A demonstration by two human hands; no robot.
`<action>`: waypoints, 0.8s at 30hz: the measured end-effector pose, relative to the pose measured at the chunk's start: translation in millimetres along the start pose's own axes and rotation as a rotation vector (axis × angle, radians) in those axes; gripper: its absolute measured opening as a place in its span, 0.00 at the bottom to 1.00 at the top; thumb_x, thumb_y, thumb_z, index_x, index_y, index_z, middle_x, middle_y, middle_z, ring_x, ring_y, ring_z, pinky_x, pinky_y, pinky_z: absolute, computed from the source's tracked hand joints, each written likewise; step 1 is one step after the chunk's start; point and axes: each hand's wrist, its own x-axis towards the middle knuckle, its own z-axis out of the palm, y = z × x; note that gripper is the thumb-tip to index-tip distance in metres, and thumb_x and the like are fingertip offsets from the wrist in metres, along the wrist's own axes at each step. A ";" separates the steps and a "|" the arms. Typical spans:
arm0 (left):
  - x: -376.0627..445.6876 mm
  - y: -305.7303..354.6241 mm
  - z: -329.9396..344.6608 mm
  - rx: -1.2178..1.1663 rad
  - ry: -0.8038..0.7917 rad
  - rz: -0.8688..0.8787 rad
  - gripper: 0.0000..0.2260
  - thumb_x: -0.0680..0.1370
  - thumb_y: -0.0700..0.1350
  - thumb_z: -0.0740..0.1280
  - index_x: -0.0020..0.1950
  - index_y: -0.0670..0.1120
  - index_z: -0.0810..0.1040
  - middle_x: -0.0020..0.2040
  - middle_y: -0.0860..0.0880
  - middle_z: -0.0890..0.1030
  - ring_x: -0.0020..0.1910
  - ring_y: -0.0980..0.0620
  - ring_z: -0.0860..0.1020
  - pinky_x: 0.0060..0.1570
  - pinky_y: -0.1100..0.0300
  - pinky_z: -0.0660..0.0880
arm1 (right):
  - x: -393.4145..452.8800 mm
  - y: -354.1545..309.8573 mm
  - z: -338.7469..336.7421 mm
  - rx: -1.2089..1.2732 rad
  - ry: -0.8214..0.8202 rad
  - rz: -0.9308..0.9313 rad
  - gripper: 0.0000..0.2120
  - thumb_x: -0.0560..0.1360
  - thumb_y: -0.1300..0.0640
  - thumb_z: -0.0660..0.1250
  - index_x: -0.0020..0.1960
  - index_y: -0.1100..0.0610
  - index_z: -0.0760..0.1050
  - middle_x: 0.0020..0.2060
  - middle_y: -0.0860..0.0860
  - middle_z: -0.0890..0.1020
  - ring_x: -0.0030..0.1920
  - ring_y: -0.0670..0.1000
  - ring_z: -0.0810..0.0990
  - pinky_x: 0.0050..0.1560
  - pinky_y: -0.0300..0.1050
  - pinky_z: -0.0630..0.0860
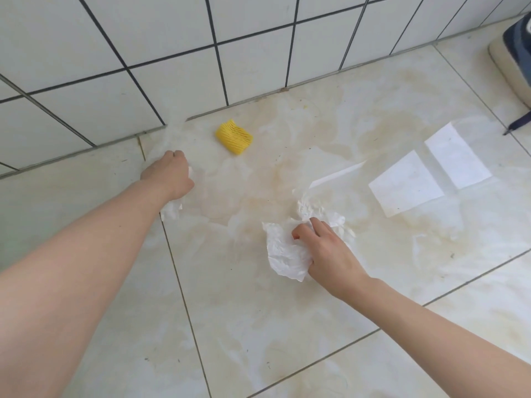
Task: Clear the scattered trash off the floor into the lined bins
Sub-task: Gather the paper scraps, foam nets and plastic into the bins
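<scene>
My left hand (171, 175) is curled around a white tissue (171, 209) on the floor near the wall; most of that tissue is hidden under the hand. My right hand (324, 251) grips a crumpled white paper (283, 254) lying on the floor in the middle. A yellow foam net sleeve (234, 137) lies on the floor between the hands and the wall, touched by neither hand. No bin is in view.
A white tiled wall (172, 53) with dark grout runs across the back. A dark blue shoe with a thick pale sole (514, 53) stands at the top right, a dark lace end (518, 124) below it. Bright window reflections (431, 173) fall on the glossy floor.
</scene>
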 end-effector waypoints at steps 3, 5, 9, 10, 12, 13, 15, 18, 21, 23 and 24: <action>-10.5 2.5 1.0 0.097 0.120 0.059 0.13 0.79 0.45 0.61 0.61 0.39 0.73 0.59 0.42 0.69 0.59 0.40 0.70 0.48 0.49 0.71 | -0.8 -8.3 -5.8 0.058 -0.055 0.003 0.24 0.64 0.75 0.56 0.56 0.57 0.69 0.45 0.48 0.65 0.46 0.50 0.64 0.42 0.45 0.69; -22.1 3.7 5.0 0.071 0.162 0.065 0.14 0.79 0.49 0.61 0.58 0.40 0.76 0.59 0.43 0.68 0.59 0.41 0.68 0.48 0.50 0.71 | -1.0 -14.4 -8.0 0.103 -0.068 0.018 0.23 0.65 0.74 0.56 0.55 0.55 0.67 0.45 0.47 0.65 0.46 0.49 0.62 0.41 0.42 0.67; -61.1 8.0 12.0 -0.335 0.374 0.099 0.12 0.76 0.44 0.64 0.44 0.35 0.80 0.57 0.44 0.72 0.50 0.41 0.75 0.49 0.52 0.72 | -2.6 -30.9 -19.8 0.202 -0.033 0.023 0.18 0.68 0.71 0.56 0.51 0.53 0.64 0.42 0.46 0.67 0.43 0.47 0.63 0.41 0.35 0.65; -74.1 8.1 11.9 -0.442 0.407 0.087 0.11 0.75 0.42 0.65 0.42 0.35 0.81 0.56 0.44 0.75 0.49 0.42 0.77 0.49 0.55 0.71 | -0.8 -35.7 -25.4 0.243 -0.016 0.026 0.18 0.68 0.71 0.56 0.50 0.51 0.63 0.40 0.45 0.68 0.42 0.47 0.64 0.40 0.35 0.66; -99.1 3.3 11.8 -0.583 0.422 0.025 0.10 0.72 0.42 0.64 0.38 0.35 0.80 0.47 0.43 0.80 0.44 0.43 0.78 0.44 0.59 0.68 | 8.0 -46.8 -38.4 0.317 0.049 0.019 0.18 0.72 0.69 0.59 0.47 0.45 0.60 0.36 0.43 0.69 0.37 0.46 0.68 0.34 0.37 0.65; -110.9 -0.9 11.7 -0.633 0.424 -0.023 0.12 0.71 0.44 0.63 0.35 0.36 0.78 0.40 0.42 0.80 0.40 0.42 0.77 0.40 0.57 0.67 | 15.8 -53.3 -44.6 0.353 0.091 0.009 0.16 0.74 0.66 0.60 0.46 0.46 0.61 0.33 0.44 0.70 0.35 0.47 0.70 0.32 0.39 0.65; -134.2 -11.0 12.4 -0.721 0.438 -0.161 0.13 0.70 0.44 0.63 0.29 0.37 0.72 0.30 0.40 0.71 0.31 0.40 0.68 0.35 0.51 0.62 | 39.0 -67.1 -53.7 0.415 0.129 -0.003 0.05 0.77 0.61 0.61 0.49 0.56 0.65 0.34 0.51 0.75 0.34 0.50 0.72 0.33 0.45 0.67; -171.3 -22.8 18.1 -0.854 0.453 -0.335 0.17 0.71 0.38 0.67 0.29 0.44 0.59 0.30 0.44 0.58 0.33 0.47 0.56 0.32 0.55 0.55 | 81.0 -85.5 -54.7 0.416 0.087 0.019 0.08 0.78 0.59 0.60 0.51 0.62 0.64 0.38 0.58 0.75 0.38 0.59 0.72 0.34 0.46 0.65; -198.2 -41.6 32.9 -0.895 0.436 -0.413 0.16 0.71 0.38 0.67 0.31 0.45 0.61 0.30 0.45 0.60 0.32 0.47 0.58 0.31 0.55 0.56 | 124.7 -97.8 -46.5 0.411 0.038 0.080 0.08 0.78 0.57 0.59 0.54 0.57 0.62 0.39 0.54 0.75 0.40 0.58 0.73 0.33 0.42 0.69; -207.0 -59.8 39.0 -0.886 0.465 -0.459 0.09 0.71 0.39 0.69 0.36 0.44 0.68 0.36 0.47 0.70 0.34 0.46 0.66 0.35 0.53 0.64 | 153.3 -104.4 -41.9 0.465 0.024 0.142 0.16 0.77 0.58 0.59 0.63 0.56 0.60 0.48 0.57 0.77 0.45 0.60 0.77 0.41 0.51 0.76; -209.8 -67.8 38.0 -0.879 0.466 -0.496 0.08 0.71 0.40 0.70 0.42 0.46 0.71 0.44 0.48 0.73 0.38 0.46 0.70 0.39 0.53 0.68 | 165.7 -107.1 -40.5 0.503 0.023 0.171 0.19 0.77 0.58 0.60 0.66 0.56 0.59 0.51 0.59 0.77 0.48 0.61 0.78 0.45 0.53 0.78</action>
